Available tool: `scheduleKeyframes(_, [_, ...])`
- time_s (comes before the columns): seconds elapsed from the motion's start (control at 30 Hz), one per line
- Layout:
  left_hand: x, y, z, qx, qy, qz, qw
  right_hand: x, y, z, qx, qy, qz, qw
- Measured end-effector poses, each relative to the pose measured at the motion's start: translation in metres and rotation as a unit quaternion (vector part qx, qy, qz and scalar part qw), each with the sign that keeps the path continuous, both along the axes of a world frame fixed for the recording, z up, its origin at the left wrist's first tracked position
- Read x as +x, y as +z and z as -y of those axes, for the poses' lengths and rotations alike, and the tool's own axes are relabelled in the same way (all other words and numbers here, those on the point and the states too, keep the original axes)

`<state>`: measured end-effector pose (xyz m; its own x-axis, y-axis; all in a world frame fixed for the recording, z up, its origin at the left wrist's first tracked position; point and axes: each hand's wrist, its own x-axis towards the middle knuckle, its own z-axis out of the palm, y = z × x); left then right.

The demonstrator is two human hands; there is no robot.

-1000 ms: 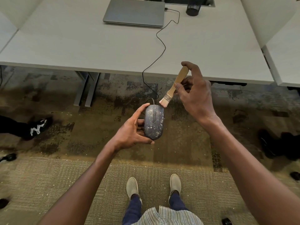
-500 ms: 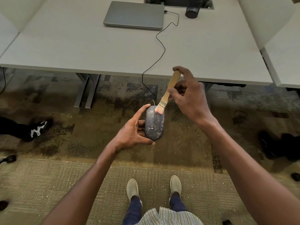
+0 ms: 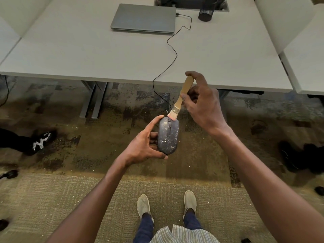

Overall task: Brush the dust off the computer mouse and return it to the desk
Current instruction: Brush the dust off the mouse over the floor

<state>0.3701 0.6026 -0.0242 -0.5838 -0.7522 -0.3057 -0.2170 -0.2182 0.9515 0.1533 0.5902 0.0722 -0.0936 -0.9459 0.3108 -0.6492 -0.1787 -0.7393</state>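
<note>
Mouse [image 3: 168, 135]: held above the carpet, long axis 12 to 6, still speckled.
Left hand [image 3: 145, 146]: clasps its 9 o'clock side.
Right hand [image 3: 203, 104]: pinches brush [image 3: 180, 100]; bristles touch the 12 o'clock end.
Desk [image 3: 87, 55]: at 12 o'clock.

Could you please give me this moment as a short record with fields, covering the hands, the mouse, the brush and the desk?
left hand: holds the mouse from its left side, over the carpet
right hand: grips the brush handle
mouse: dark, speckled with pale dust, off the desk
brush: wooden handle, bristles touching the mouse's front end
cable: runs from the mouse over the desk edge to the laptop
desk: grey top
laptop: closed, on the desk
cup: black mesh, right of the laptop
</note>
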Motion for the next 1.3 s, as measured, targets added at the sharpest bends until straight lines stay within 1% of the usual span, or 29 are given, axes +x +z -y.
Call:
scheduleKeyframes(0.13, [-0.001, -0.002, 0.0, 0.006, 0.004, -0.002, 1.0, 0.0, 0.003, 0.0, -0.023, -0.03, -0.001, 0.999])
scheduleKeyframes(0.23, [-0.002, -0.003, 0.001, 0.005, 0.004, -0.004, 1.0, 0.002, 0.003, 0.001, -0.026, -0.019, 0.004, 0.999])
scheduleKeyframes(0.33, [-0.001, -0.004, 0.002, 0.0, 0.003, -0.003, 1.0, 0.004, 0.002, 0.002, -0.005, -0.007, -0.008, 1.0])
scheduleKeyframes(0.5, [0.001, -0.003, 0.003, -0.005, 0.023, 0.0, 1.0, -0.006, 0.001, 0.002, -0.002, -0.06, -0.029, 0.998])
scheduleKeyframes(0.6, [0.004, -0.002, 0.006, -0.006, 0.026, -0.002, 1.0, -0.009, 0.002, 0.001, -0.014, -0.071, -0.005, 0.997])
scheduleKeyframes(0.73, [0.003, 0.0, 0.006, -0.006, 0.022, -0.003, 1.0, -0.004, 0.002, -0.001, -0.013, -0.053, 0.028, 0.998])
scheduleKeyframes(0.87, [0.001, -0.001, 0.006, -0.004, 0.026, -0.01, 1.0, -0.009, -0.001, -0.005, 0.013, -0.068, 0.03, 0.997])
scheduleKeyframes(0.97, [0.002, -0.003, 0.004, -0.006, 0.037, -0.011, 0.999, -0.015, -0.001, -0.009, 0.013, -0.086, 0.022, 0.996])
scheduleKeyframes(1.17, [0.0, -0.002, 0.005, -0.013, 0.047, 0.001, 0.999, -0.01, 0.001, -0.018, 0.003, -0.06, 0.063, 0.996])
scheduleKeyframes(1.3, [-0.004, 0.001, 0.004, -0.013, 0.046, 0.008, 0.999, -0.003, 0.001, -0.025, 0.0, -0.035, 0.064, 0.997])
